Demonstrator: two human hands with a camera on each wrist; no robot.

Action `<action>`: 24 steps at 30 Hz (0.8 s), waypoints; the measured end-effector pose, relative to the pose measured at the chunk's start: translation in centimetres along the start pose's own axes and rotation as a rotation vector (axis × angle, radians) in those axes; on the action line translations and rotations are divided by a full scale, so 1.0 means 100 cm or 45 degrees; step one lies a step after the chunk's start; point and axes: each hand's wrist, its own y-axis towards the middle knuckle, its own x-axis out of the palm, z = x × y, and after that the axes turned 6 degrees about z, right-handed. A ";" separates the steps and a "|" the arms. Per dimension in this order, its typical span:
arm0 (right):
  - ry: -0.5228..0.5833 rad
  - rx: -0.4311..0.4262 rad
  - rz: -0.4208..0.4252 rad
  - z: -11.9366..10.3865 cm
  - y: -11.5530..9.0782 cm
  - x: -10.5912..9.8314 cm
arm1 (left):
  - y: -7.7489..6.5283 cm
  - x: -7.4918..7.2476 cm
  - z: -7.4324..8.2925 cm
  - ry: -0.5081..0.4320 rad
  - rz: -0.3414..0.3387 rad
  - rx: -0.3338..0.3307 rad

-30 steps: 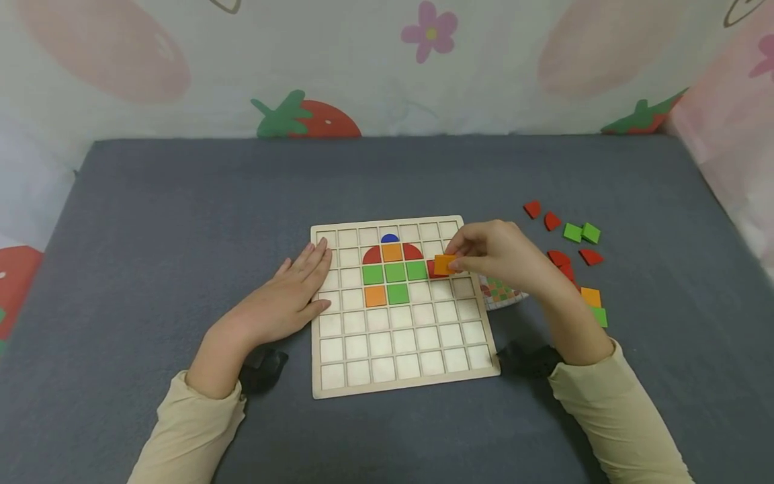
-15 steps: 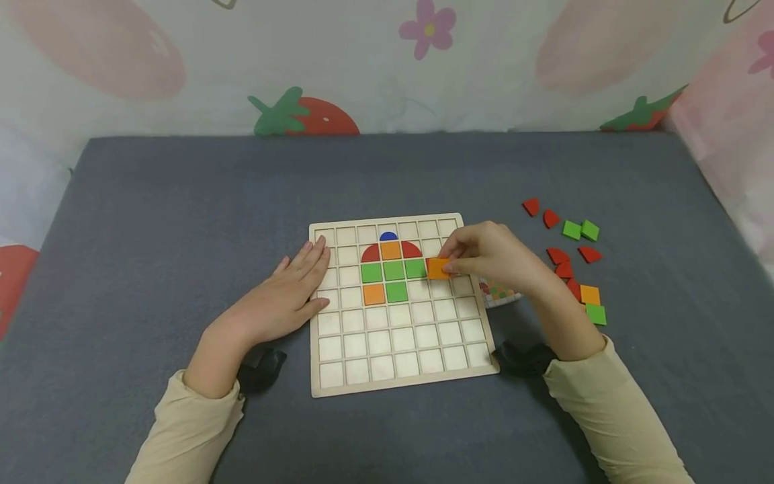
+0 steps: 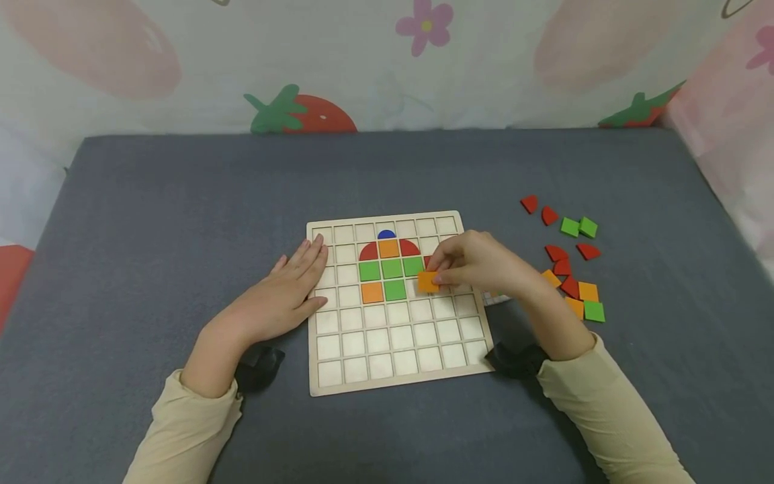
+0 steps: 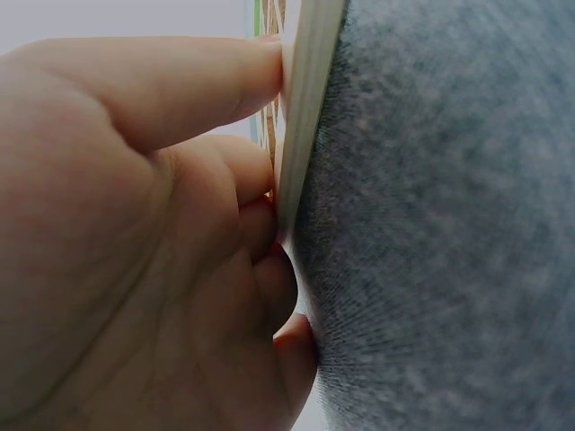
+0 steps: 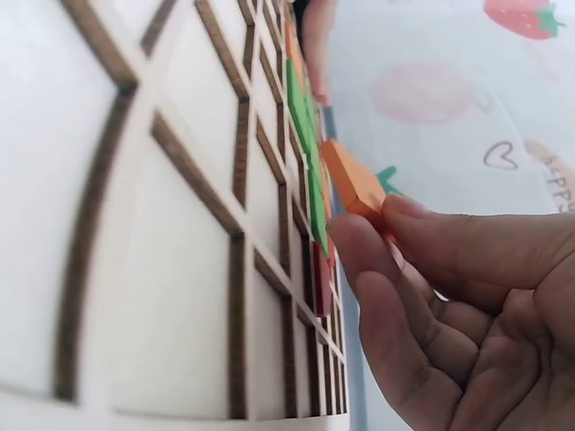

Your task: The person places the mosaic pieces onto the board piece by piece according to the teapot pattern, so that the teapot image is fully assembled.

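In the head view my left hand (image 3: 281,296) rests with straight fingers on the left edge of a wooden grid board (image 3: 379,341). The left wrist view has the thumb (image 4: 198,81) touching the board's side. My right hand (image 3: 486,265) pinches an orange square tile (image 3: 426,282) between thumb and finger, over the cell right of a green tile (image 3: 395,290). In the right wrist view this orange tile (image 5: 355,184) is tilted above the board. A red tile (image 5: 322,278) lies near it, mostly covered by the hand from above. Green, orange, red and blue pieces fill other cells.
Right of the board lie loose red pieces (image 3: 556,253), green squares (image 3: 570,227) and orange squares (image 3: 588,291). A printed pattern card (image 3: 496,298) shows partly beneath the right hand. A strawberry-print cloth (image 3: 484,67) hangs behind the grey table (image 3: 181,202).
My right hand has carried the orange tile left and nearer, from over the red tile to the row below. More loose orange squares show beside the forearm. My left hand stays on the board.
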 end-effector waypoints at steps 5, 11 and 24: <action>-0.002 0.023 0.004 0.001 0.002 0.001 | 0.000 -0.003 0.001 -0.002 0.000 0.005; 0.000 0.049 0.015 0.001 0.004 -0.001 | 0.001 -0.005 0.001 0.005 0.007 0.011; -0.060 0.028 0.025 0.002 0.005 0.009 | 0.000 -0.002 0.002 -0.008 0.010 0.010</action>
